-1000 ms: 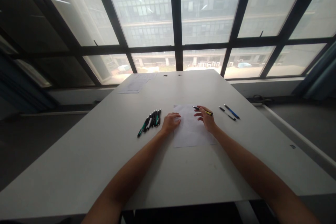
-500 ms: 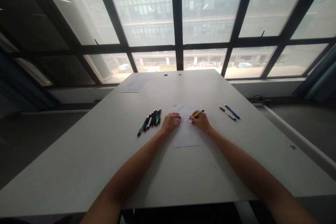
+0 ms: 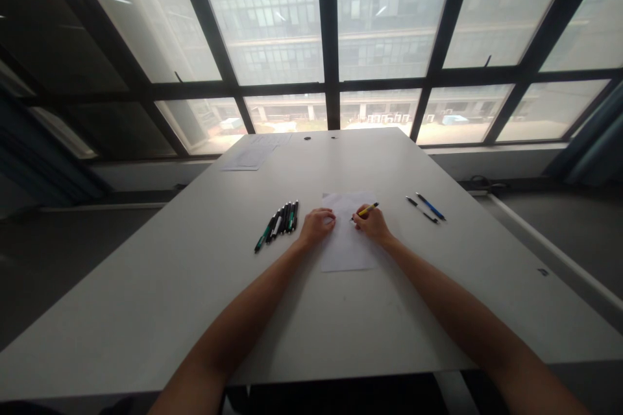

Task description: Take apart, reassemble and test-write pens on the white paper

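Observation:
A white sheet of paper [image 3: 346, 246] lies on the grey table [image 3: 195, 272] in front of me. My left hand [image 3: 317, 225] rests as a loose fist on the sheet's left edge and holds nothing. My right hand [image 3: 372, 225] grips a yellow-and-black pen [image 3: 367, 209], tip down on the paper near the sheet's upper middle. A row of several dark pens [image 3: 280, 222] lies just left of my left hand.
Two more pens, one black [image 3: 421, 210] and one blue [image 3: 430, 205], lie to the right of the sheet. Another printed sheet [image 3: 249, 157] lies at the far left of the table. Large windows rise behind the table's far edge.
My right hand swung the pen from a flat hold into a writing grip and moved left onto the paper. In the last half second almost nothing moved. My left hand stayed put.

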Motion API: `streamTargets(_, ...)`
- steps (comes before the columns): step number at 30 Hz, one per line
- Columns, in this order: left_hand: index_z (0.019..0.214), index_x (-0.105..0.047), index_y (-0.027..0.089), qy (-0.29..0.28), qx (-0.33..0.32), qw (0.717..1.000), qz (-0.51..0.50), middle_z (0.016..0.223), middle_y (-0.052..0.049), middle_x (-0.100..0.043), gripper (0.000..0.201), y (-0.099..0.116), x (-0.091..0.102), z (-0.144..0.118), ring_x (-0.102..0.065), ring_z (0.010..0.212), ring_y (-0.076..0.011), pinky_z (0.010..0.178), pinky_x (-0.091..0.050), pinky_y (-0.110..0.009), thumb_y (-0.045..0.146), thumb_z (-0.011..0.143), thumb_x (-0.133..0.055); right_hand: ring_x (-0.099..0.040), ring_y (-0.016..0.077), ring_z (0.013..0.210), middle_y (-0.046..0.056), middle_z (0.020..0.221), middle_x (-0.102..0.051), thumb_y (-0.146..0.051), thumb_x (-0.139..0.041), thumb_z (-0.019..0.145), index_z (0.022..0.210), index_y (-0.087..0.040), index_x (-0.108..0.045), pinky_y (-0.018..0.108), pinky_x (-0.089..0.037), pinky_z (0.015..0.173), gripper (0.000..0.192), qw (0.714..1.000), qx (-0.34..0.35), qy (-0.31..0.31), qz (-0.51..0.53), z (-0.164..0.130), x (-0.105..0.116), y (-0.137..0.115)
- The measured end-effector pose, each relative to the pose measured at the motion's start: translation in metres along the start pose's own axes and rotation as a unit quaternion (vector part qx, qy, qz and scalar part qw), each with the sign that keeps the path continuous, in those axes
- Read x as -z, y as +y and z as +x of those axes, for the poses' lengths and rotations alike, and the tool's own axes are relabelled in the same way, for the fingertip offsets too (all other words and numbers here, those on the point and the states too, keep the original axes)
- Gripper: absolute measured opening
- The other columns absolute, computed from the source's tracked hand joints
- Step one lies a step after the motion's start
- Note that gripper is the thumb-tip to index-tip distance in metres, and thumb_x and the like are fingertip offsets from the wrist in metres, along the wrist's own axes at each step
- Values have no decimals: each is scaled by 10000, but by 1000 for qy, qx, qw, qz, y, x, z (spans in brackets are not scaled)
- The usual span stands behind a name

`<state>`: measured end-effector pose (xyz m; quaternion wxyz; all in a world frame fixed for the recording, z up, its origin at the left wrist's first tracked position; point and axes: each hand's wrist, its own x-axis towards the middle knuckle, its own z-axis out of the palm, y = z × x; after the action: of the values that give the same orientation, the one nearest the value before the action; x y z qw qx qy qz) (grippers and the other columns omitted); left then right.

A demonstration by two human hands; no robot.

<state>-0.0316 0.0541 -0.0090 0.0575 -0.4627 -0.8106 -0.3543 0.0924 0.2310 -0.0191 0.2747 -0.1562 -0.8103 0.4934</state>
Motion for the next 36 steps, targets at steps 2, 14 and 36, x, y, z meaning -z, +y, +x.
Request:
streamTargets(2,876,-754,247,-2,2,1000,0,1097,-27,-715,149,0,0,0,-636,1057,-195,1019,-448,-312,250,765,-655,-640,174,466,16,540,-654,-380,-631,774,716,-201,-562,236,-480,447,201,1000,1,9,21,-1,1,-1)
streamTargets(14,879,-758,250,-10,14,1000,-5,1116,-28,-708,153,1,2,0,-629,1073,-201,1032,-449,-330,241,758,-665,-636,179,467,14,534,-648,-368,-641,762,694,-207,-572,249,-480,447,188,1000,-2,14,7,-1,0,-1)
streamTargets(36,874,-749,249,-8,9,1000,0,1115,-30,-709,142,-2,0,0,-628,1078,-198,1032,-441,-328,246,766,-655,-597,210,907,60,896,-658,-241,-411,821,861,-206,-587,360,-467,850,184,973,115,170,103,-1,28,-16)
